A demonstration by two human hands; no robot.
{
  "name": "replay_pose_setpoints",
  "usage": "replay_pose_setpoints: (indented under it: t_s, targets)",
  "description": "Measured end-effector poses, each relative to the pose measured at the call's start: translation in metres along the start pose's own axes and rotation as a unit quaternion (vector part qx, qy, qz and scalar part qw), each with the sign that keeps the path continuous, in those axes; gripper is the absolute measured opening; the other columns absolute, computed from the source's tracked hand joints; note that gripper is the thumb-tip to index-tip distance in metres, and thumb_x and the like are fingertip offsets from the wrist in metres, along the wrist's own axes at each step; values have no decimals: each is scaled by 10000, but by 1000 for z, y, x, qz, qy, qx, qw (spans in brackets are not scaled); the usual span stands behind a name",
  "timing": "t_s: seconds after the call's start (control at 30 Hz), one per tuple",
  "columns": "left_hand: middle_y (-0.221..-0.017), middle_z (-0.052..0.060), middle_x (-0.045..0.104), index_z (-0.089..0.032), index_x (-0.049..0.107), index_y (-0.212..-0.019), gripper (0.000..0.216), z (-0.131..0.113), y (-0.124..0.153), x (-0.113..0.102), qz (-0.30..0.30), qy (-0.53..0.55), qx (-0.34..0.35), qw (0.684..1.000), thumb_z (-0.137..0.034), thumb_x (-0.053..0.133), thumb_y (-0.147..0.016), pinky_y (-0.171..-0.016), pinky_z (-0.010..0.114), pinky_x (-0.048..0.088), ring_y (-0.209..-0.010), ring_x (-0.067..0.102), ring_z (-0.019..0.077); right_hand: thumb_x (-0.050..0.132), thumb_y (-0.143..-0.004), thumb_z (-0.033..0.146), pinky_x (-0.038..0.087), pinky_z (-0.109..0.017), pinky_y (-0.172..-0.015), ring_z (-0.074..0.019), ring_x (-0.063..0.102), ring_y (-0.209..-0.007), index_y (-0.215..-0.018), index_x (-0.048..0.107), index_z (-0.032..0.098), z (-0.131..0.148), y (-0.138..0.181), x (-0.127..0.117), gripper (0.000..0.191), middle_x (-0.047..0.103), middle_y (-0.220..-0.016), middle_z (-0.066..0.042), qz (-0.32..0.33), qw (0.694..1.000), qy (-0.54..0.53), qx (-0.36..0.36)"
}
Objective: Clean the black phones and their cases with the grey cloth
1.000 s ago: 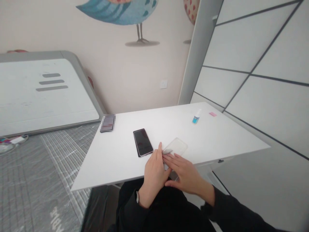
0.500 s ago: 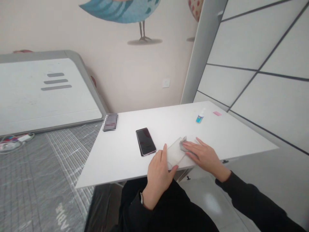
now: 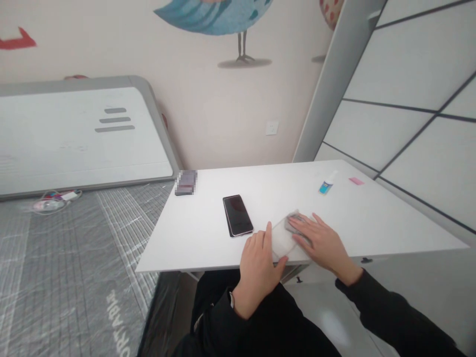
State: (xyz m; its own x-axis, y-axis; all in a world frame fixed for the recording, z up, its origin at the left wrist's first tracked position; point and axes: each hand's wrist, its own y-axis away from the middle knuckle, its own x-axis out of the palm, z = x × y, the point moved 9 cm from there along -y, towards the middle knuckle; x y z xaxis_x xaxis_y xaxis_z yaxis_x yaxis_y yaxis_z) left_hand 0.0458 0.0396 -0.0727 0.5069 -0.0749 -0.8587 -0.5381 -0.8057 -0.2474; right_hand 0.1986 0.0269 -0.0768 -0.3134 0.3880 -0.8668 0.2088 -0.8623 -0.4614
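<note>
A clear, flat phone case (image 3: 281, 242) lies at the table's front edge. My left hand (image 3: 259, 260) grips its left end, with the thumb along the near side and the fingers along the far side. On its right part, my right hand (image 3: 323, 243) presses down a small grey cloth (image 3: 291, 224), which the fingers partly hide. A black-screened phone (image 3: 238, 216) rests flat on the table, just beyond and left of my left hand.
The white table (image 3: 193, 238) also bears a small bottle with a blue label (image 3: 326, 186), a pink slip (image 3: 356, 181) and a blurred dark item (image 3: 186, 182) at the far left corner. Behind stands a wall; white panels rise on the right.
The view has swung left, so the table and things appear further right. Both hands stay on the phone case, and the right hand with the cloth has shifted slightly on it.
</note>
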Motion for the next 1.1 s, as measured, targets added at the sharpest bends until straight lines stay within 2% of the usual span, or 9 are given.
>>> replay_pose_setpoints:
  t_s: [0.1,0.2,0.33,0.43,0.53,0.67,0.77,0.9,1.1]
  targets:
    - [-1264,153,581,-131,238,-1570,811,3,-1,1,-1,9,-8,1000,-367,628,-900,-1002,467,478,-1135,559,324,525,-966,566,429,-599,-1132,-356,596,-1301,-1392,609,145,22,-1,11,604,637,-1375,-177,4,1000,-7,-22]
    - [-1244,149,589,-130,226,-1571,813,4,0,2,-4,3,-18,1000,-335,631,-897,-975,452,486,-1120,569,312,564,-954,561,465,-519,-1133,-303,600,-1306,-1454,548,199,51,18,12,617,620,-1413,-128,42,994,-58,-82]
    - [-1235,143,591,-126,234,-1562,810,-2,3,-1,-19,-13,-13,1000,-374,639,-906,-973,455,481,-1115,565,309,500,-1018,403,476,-493,-1128,-251,677,-1202,-1374,625,259,30,20,-5,404,695,-1322,-75,24,997,-24,-72]
    - [-1220,139,593,-123,248,-1556,793,-4,4,-2,-27,-17,-10,999,-352,639,-905,-977,442,482,-1110,567,302,484,-1020,422,482,-560,-1104,-309,672,-1204,-1335,656,173,9,-1,-7,437,702,-1296,-136,-6,999,42,-22]
    - [-1212,133,593,-123,270,-1545,764,-2,5,-2,-34,-15,-13,999,-302,636,-898,-972,426,489,-1111,570,291,510,-992,512,515,-553,-1073,-343,633,-1256,-1380,612,112,27,-7,5,567,644,-1364,-187,4,999,35,-22]
    - [-1167,117,601,-126,275,-1539,775,-1,5,-2,-42,-27,-11,999,-271,652,-878,-957,421,497,-1090,577,281,524,-979,555,508,-477,-1103,-292,610,-1295,-1428,570,164,60,18,8,597,623,-1410,-132,53,994,-49,-83]
    - [-1165,121,599,-111,288,-1528,789,-4,5,-3,-48,-36,-4,998,-334,675,-878,-947,431,501,-1081,569,290,471,-1029,425,514,-502,-1090,-279,654,-1237,-1383,614,203,38,21,-4,442,671,-1354,-97,52,995,-33,-75]
    - [-1212,137,590,-108,335,-1494,695,-8,7,-5,-58,-32,15,998,-336,634,-909,-968,439,496,-1106,555,298,473,-1023,376,484,-587,-1092,-348,618,-1275,-1262,698,157,6,-11,-10,395,729,-1246,-133,1,999,47,-8]
    - [-1183,115,591,-133,338,-1490,710,-4,6,-5,-52,-16,7,999,-208,642,-853,-943,402,506,-1085,565,273,522,-963,599,421,-582,-1150,-344,580,-1320,-1358,620,118,64,0,6,630,659,-1350,-188,45,997,-52,-47]
